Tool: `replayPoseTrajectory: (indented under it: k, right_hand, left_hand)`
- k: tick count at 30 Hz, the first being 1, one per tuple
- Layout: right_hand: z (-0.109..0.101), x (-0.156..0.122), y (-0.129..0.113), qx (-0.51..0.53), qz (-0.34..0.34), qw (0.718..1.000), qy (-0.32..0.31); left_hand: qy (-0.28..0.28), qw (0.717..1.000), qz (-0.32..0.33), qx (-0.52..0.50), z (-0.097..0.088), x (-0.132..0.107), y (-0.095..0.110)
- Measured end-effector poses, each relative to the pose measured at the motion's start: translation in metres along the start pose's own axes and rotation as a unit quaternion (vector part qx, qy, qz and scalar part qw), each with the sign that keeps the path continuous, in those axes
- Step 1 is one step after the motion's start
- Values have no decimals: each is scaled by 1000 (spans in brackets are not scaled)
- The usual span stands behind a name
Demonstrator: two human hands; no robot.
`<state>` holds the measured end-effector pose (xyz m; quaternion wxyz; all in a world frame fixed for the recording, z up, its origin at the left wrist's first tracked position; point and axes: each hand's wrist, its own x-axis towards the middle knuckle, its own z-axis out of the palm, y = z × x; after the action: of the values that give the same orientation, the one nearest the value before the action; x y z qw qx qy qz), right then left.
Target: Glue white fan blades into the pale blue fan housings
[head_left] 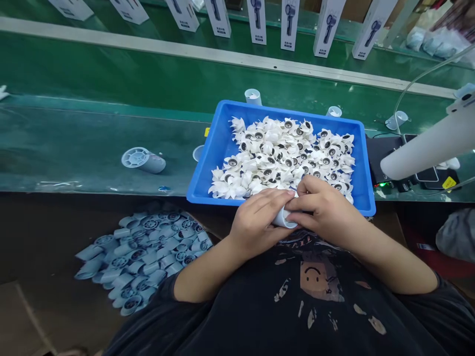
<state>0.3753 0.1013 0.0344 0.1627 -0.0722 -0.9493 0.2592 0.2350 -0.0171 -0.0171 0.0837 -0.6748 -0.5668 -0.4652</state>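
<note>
My left hand (258, 220) is wrapped around a pale blue cylindrical fan housing (282, 220), held just in front of the tray's near edge. At the housing's open end, my right hand (324, 210) is closed, its thumb and fingertips bent at the opening. Something white shows inside, but the fingers hide what they pinch. Right behind both hands is a blue plastic tray (202, 170), filled with many white fan impellers (270, 158) with dark round hubs.
A housing (143, 159) lies on the green bench (74, 143) at left. Many more are heaped below the bench (148, 252). Several cups stand around the tray. At right are a thick white tube (426, 143) and a black device (384, 163). Fan boxes (289, 24) line the back.
</note>
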Motion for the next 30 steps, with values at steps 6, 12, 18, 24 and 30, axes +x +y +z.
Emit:
replayPoseTrajectory:
  k: [6, 12, 18, 24, 30]
  right_hand:
    - [-16, -15, 0, 95, 11, 995, 25]
    - [-8, -25, 0, -23, -32, 999, 33]
    - [-27, -57, 17, -31, -39, 984, 169]
    - [-2, -43, 14, -78, -89, 978, 170]
    - [15, -15, 4, -145, -26, 970, 191]
  left_hand:
    - [-35, 998, -35, -27, -2, -3, -10]
    - [-51, 997, -42, -43, -1, -5, -19]
    - [-100, 990, -55, -82, -32, 4, -42]
    - [-126, 990, -21, -56, -29, 23, -41]
    - [-58, 997, 48, 9, -3, 30, -20]
